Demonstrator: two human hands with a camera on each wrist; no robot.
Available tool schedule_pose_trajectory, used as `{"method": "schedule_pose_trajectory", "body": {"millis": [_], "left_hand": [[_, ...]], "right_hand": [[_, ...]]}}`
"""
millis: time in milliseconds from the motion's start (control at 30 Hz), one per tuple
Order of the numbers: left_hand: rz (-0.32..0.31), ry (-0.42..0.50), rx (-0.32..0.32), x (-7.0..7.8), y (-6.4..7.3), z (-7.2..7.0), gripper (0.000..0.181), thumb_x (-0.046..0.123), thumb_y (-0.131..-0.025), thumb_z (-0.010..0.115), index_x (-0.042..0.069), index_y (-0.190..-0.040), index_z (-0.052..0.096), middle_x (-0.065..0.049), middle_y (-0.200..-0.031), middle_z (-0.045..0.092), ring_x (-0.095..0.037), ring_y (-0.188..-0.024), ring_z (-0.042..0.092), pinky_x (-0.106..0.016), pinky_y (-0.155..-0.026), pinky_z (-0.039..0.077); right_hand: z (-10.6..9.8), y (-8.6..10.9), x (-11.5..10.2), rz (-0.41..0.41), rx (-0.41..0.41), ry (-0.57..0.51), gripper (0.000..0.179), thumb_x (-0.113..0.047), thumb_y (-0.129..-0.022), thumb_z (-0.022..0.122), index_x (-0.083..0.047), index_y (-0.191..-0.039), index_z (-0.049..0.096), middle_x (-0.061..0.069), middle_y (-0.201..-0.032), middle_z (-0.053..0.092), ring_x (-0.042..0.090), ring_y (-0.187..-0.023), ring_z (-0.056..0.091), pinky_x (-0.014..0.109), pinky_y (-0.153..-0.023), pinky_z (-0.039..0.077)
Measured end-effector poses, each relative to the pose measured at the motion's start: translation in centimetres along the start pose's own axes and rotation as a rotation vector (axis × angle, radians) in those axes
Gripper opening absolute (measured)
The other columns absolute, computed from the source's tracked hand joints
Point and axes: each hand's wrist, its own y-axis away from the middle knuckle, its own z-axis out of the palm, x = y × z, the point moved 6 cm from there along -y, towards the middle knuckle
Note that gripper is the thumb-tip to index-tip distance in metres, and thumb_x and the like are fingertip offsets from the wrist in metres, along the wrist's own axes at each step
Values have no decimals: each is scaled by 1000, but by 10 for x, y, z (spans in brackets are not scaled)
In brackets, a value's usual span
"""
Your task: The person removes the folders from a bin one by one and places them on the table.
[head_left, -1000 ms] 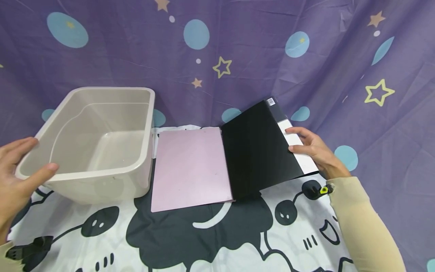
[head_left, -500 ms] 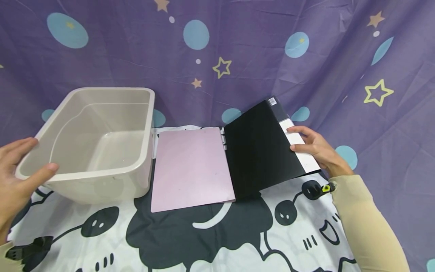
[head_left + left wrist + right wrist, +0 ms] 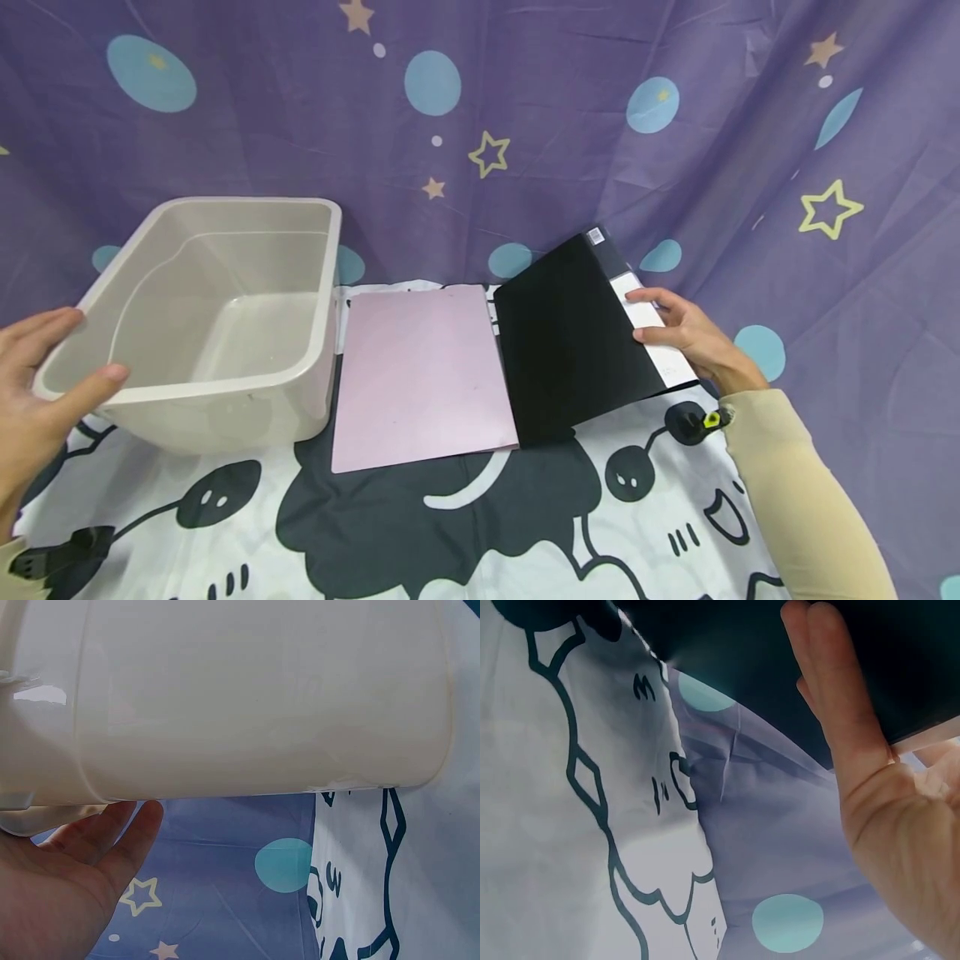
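A beige plastic basin point(image 3: 247, 396) stands at the left in the head view. My left hand point(image 3: 45, 392) rests at its left rim, thumb reaching over the front corner. From the left wrist view, the fingers point(image 3: 139, 840) of that hand look straight against the basin's outside. A black folder point(image 3: 573, 342) with a white spine label leans up on the right. My right hand point(image 3: 697, 342) pinches it at the spine, with thumb and a finger on the label side and other fingers point(image 3: 840, 682) under the cover. Next to it, a pink folder point(image 3: 423, 379) lies flat.
A cartoon-printed black and white cloth point(image 3: 450, 533) covers the table. Behind it hangs a purple curtain point(image 3: 525, 92) with stars and blue dots. The pink folder lies between the basin and the black folder.
The black folder shifts slightly right from the pink one, opening a narrow gap at their upper edges, then its raised side dips a little. My left hand stays at the basin.
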Motion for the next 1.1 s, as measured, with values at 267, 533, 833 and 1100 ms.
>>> {"method": "schedule_pose_trajectory", "body": {"millis": [267,533,833,1100], "left_hand": [[5,-44,-2,-2,1,-1,66,5,-78,67,-2,-140,45,2,-147,38,-5,-131,29,-17,-107,21],[23,-81,10,2,1,-2,65,6,-77,69,-3,-138,47,1,-146,40,-5,-133,28,-14,-105,20],[86,-41,23,3,-2,-4,63,5,-75,70,-7,-134,50,12,-140,45,-2,-128,30,-15,-104,20],[49,-91,3,4,-1,-4,66,9,-78,70,-2,-138,47,6,-145,41,-5,-134,27,-14,-105,17]], "right_hand": [[-2,-1,8,51,26,29,59,-4,-82,71,-10,-136,48,5,-137,42,22,-111,45,29,-85,46],[-5,2,11,49,22,51,62,-3,-81,72,-8,-138,47,3,-148,33,25,-141,16,54,-110,19],[-4,5,13,32,12,57,62,-2,-81,72,-6,-137,47,4,-148,33,24,-145,7,57,-112,5],[-4,6,14,25,14,77,62,-1,-80,72,-4,-137,47,6,-147,35,22,-145,9,52,-114,5]]}}
